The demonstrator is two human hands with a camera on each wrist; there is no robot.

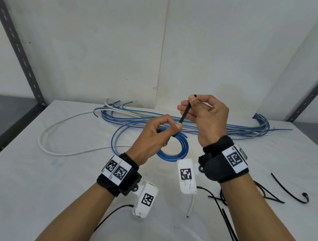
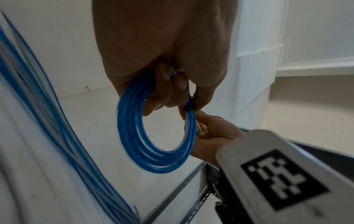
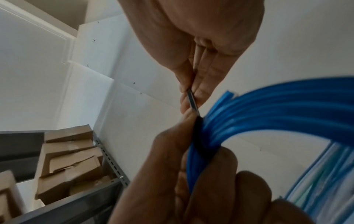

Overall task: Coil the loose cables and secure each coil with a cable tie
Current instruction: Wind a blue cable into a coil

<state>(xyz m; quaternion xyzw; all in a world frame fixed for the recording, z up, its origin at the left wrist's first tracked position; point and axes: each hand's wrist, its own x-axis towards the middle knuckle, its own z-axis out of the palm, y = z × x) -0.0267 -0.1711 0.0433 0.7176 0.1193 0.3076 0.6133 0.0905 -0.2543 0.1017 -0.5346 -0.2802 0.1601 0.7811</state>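
Note:
A blue cable coil (image 1: 172, 150) hangs above the white table, held by my left hand (image 1: 159, 132), whose fingers curl round its top. The coil (image 2: 153, 136) shows as a ring in the left wrist view. A black cable tie (image 1: 185, 114) wraps the coil where my left hand grips it, and its tail runs up into my right hand (image 1: 201, 112). My right thumb and fingers pinch that tail. In the right wrist view the tie's band (image 3: 201, 136) circles the blue coil (image 3: 268, 118), and the tail (image 3: 192, 101) leads to my right fingers.
A bundle of loose blue, grey and white cables (image 1: 173, 121) lies along the back of the table (image 1: 31, 185). A white cable (image 1: 58, 145) loops at the left. Spare black cable ties (image 1: 291, 193) lie at the right. Metal shelf posts (image 1: 16, 42) stand at both sides.

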